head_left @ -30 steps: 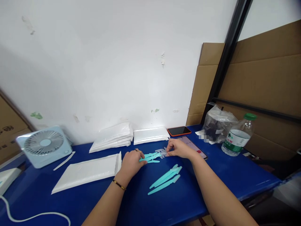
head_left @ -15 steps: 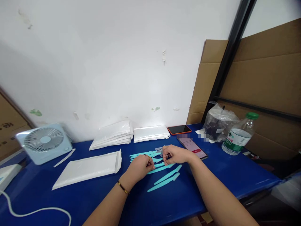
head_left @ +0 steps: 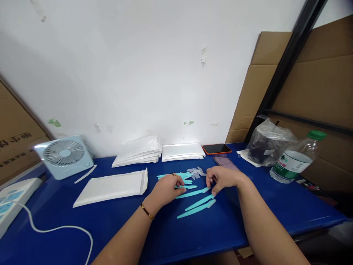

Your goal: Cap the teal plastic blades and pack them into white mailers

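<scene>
Several turquoise eyebrow razors (head_left: 196,209) lie on the blue table, their handles pointing left. My left hand (head_left: 167,189) is closed, with thumb and forefinger at the handle of one razor (head_left: 189,187). Over the razors' right ends hovers my right hand (head_left: 222,180), fingers curled, with a gap between thumb and forefinger. The right thumb is by the end of a razor (head_left: 199,202); whether it touches is unclear. Small grey translucent pieces (head_left: 195,172) are heaped between and beyond the hands. More razors are partly hidden behind my left hand.
White packets lie to the left (head_left: 110,187) and in stacks (head_left: 138,151) against the wall. Phones (head_left: 217,149) sit at the back. On the right stand a bagged cup (head_left: 264,143) and a water bottle (head_left: 292,162). A fan (head_left: 64,156) and a corded power strip (head_left: 16,198) occupy the left.
My right hand has moved right, uncovering the grey pieces and drawing away from my left hand. The left hand stays by the razors. The whole view has shifted slightly.
</scene>
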`<act>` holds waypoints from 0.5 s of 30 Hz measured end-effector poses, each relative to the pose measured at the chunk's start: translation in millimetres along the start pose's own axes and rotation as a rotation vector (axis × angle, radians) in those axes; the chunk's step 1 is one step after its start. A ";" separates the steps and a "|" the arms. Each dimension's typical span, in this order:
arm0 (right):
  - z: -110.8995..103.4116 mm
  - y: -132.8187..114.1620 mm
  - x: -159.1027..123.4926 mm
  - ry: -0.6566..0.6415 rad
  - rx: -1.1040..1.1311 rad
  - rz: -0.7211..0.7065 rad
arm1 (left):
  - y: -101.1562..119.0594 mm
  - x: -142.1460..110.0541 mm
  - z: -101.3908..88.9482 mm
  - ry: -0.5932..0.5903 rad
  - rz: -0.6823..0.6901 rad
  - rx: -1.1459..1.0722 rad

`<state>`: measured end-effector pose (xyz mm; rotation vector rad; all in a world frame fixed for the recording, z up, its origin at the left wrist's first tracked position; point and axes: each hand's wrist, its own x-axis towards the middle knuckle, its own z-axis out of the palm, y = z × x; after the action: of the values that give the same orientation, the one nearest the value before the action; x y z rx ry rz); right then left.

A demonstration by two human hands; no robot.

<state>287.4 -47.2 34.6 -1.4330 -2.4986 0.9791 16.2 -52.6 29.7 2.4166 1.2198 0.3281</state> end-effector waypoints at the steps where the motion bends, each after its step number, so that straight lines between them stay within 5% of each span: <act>1: 2.6 -1.9 2.2 -0.030 -0.003 0.004 | 3.2 -1.4 1.8 -0.032 0.016 -0.002; 8: 23.2 -17.2 21.3 0.019 -0.008 -0.076 | 5.2 -2.8 8.2 -0.109 0.038 0.064; 15: 22.4 -21.3 20.3 -0.045 -0.063 -0.096 | -3.0 0.5 8.4 -0.086 -0.044 0.094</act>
<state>251.8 -49.1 24.6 -1.3070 -2.6257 0.9340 17.5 -52.7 20.8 2.4517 1.2741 0.1547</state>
